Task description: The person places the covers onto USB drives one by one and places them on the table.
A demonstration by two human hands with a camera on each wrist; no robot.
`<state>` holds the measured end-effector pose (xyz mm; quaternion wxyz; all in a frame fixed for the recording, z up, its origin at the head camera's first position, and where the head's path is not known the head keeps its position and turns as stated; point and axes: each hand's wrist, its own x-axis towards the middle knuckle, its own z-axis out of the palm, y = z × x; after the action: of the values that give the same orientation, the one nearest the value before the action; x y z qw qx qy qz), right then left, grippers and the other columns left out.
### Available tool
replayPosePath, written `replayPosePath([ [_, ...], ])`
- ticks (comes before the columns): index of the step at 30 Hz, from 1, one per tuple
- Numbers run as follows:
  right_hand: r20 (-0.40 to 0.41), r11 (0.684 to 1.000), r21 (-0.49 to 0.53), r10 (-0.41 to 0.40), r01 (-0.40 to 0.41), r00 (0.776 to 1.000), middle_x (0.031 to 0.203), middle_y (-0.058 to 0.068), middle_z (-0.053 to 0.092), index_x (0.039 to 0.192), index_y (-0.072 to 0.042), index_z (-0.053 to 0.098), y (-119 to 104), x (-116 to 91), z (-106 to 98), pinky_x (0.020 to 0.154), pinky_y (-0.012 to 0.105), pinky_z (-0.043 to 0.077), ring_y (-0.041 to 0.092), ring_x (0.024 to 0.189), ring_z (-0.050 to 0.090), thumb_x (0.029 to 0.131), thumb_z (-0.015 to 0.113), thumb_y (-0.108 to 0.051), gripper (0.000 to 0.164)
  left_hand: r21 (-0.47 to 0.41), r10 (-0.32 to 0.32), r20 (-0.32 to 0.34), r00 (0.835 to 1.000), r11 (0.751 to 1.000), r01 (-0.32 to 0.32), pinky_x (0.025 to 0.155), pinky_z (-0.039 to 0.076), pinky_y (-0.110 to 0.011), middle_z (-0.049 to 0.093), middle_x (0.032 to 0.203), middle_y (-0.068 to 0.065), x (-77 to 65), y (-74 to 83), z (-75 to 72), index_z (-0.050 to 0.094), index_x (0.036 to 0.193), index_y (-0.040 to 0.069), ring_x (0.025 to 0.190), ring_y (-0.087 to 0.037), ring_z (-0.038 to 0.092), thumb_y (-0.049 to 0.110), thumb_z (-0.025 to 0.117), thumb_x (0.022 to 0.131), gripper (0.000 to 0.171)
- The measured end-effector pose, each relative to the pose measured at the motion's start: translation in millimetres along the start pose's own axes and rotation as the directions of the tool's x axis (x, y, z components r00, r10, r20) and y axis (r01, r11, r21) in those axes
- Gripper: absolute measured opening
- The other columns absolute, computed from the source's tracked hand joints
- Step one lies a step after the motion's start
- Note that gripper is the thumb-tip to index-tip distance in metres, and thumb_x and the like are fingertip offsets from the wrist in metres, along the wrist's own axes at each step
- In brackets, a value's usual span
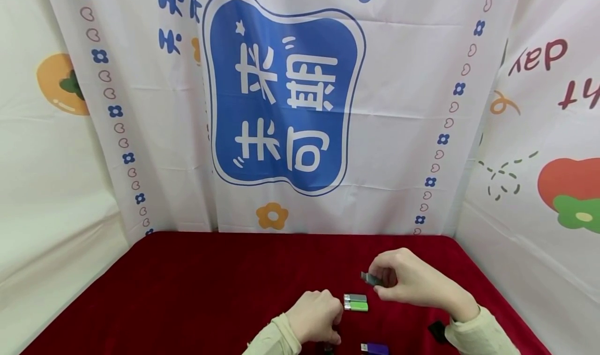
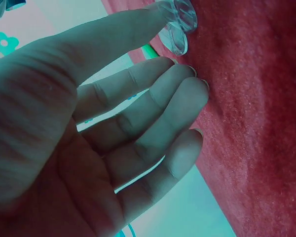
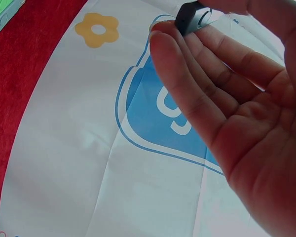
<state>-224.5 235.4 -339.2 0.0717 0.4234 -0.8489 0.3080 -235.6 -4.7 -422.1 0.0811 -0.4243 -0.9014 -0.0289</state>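
Observation:
My right hand [image 1: 414, 282] is raised over the red cloth and pinches a dark grey USB flash drive [image 1: 372, 279] between thumb and fingers, its metal plug pointing left. In the right wrist view, the drive's dark end [image 3: 190, 17] shows at the fingertips. Lower down, my left hand [image 1: 316, 316] reaches to the cloth with gently bent fingers. Its thumb tip overlaps a clear, lobed plastic piece [image 2: 180, 24] in the left wrist view. A grey flash drive [image 1: 356, 298] and a green flash drive [image 1: 357, 306] lie side by side between the hands.
A purple flash drive [image 1: 376, 349] lies at the front edge of the view. A black object [image 1: 438, 331] is by the right sleeve. Red cloth [image 1: 211, 287] covers the table, and printed white curtains [image 1: 394, 162] stand around its back and sides.

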Motion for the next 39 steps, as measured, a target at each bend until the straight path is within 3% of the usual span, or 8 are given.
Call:
replayPosePath([
  [4, 0.007, 1.000, 0.000, 0.019, -0.019, 1.000, 0.078, -0.013, 0.061, 0.089, -0.025, 0.067, -1, 0, 0, 0.055, 0.025, 0.053, 0.004, 0.061, 0.058, 0.079, 0.074, 0.002, 0.029, -0.022, -0.017, 0.004, 1.000, 1.000, 0.017, 0.044, 0.036, -0.017, 0.046, 0.051, 0.021, 0.0, -0.9, 0.1, 0.060, 0.056, 0.027, 0.049, 0.003, 0.041, 0.038, 0.091, 0.066, 0.034],
  [17, 0.019, 0.999, 0.010, 0.033, -0.033, 0.999, 0.078, -0.013, 0.061, 0.089, -0.024, 0.067, -2, 0, 1, 0.055, 0.026, 0.053, 0.005, 0.062, 0.058, 0.080, 0.074, 0.001, 0.028, -0.032, 0.034, 0.029, 0.999, 0.999, -0.033, 0.048, 0.038, -0.014, 0.049, 0.056, 0.024, -1.3, 1.1, 1.3, 0.066, 0.061, 0.028, 0.052, 0.007, 0.042, 0.035, 0.090, 0.069, 0.027],
  [27, 0.024, 0.999, 0.014, 0.028, -0.029, 0.999, 0.078, -0.012, 0.061, 0.089, -0.025, 0.067, -1, 0, 2, 0.055, 0.026, 0.053, 0.005, 0.062, 0.058, 0.080, 0.074, 0.001, 0.028, 0.006, 0.070, 0.065, 0.995, 0.998, -0.070, 0.041, 0.033, -0.016, 0.038, 0.044, 0.019, -2.1, 2.7, -0.1, 0.053, 0.048, 0.024, 0.042, 0.003, 0.034, 0.030, 0.083, 0.076, 0.041],
  [32, 0.017, 1.000, 0.000, 0.020, -0.020, 1.000, 0.078, -0.013, 0.061, 0.088, -0.025, 0.067, -2, 1, 1, 0.055, 0.025, 0.053, 0.005, 0.062, 0.058, 0.079, 0.074, 0.001, 0.028, -0.085, 0.117, 0.016, 0.993, 0.990, -0.116, 0.039, 0.031, -0.014, 0.036, 0.041, 0.018, -0.2, -2.2, -1.2, 0.050, 0.047, 0.022, 0.038, 0.003, 0.031, 0.021, 0.080, 0.074, 0.040],
  [39, 0.005, 1.000, -0.016, 0.025, -0.025, 1.000, 0.077, -0.013, 0.061, 0.088, -0.024, 0.067, -2, 0, -1, 0.055, 0.025, 0.052, 0.004, 0.061, 0.057, 0.078, 0.072, 0.003, 0.030, -0.273, 0.152, -0.037, 0.988, 0.949, -0.156, 0.050, 0.038, -0.008, 0.051, 0.061, 0.018, 2.8, -10.9, -10.4, 0.062, 0.070, 0.017, 0.052, 0.010, 0.043, 0.010, 0.075, 0.080, 0.018],
])
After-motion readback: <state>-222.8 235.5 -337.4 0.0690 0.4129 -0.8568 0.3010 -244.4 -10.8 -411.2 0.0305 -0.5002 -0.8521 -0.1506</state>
